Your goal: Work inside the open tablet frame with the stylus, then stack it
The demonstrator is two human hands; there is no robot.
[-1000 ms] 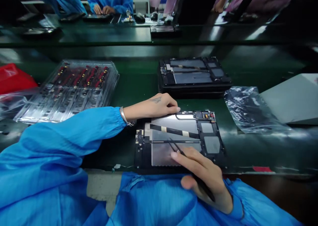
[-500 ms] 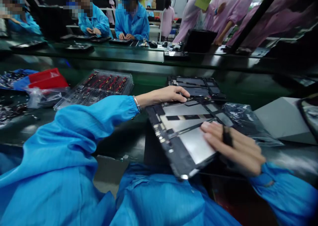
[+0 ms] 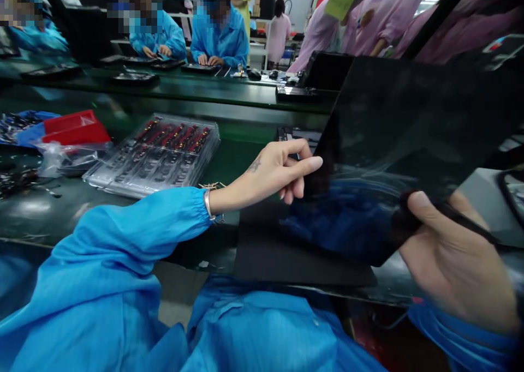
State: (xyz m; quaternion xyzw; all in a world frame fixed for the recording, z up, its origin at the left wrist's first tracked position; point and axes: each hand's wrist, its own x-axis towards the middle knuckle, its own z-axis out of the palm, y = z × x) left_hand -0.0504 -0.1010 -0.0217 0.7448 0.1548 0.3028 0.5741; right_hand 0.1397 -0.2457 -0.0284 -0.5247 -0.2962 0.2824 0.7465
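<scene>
My right hand (image 3: 454, 263) grips the lower right edge of the tablet (image 3: 405, 143), thumb pressed on its dark glossy face, and holds a thin black tool (image 3: 470, 225) in the same grasp. The tablet is raised off the tabletop (image 3: 49, 214) and tilted, glass side toward me. My left hand (image 3: 274, 173) meets its left edge, fingers (image 3: 305, 166) loosely curled and touching it; whether they clamp it I cannot tell. Beneath lies a black mat (image 3: 282, 257). To the left sit a clear parts tray (image 3: 158, 151) and, farther left, a red bin (image 3: 73, 127).
</scene>
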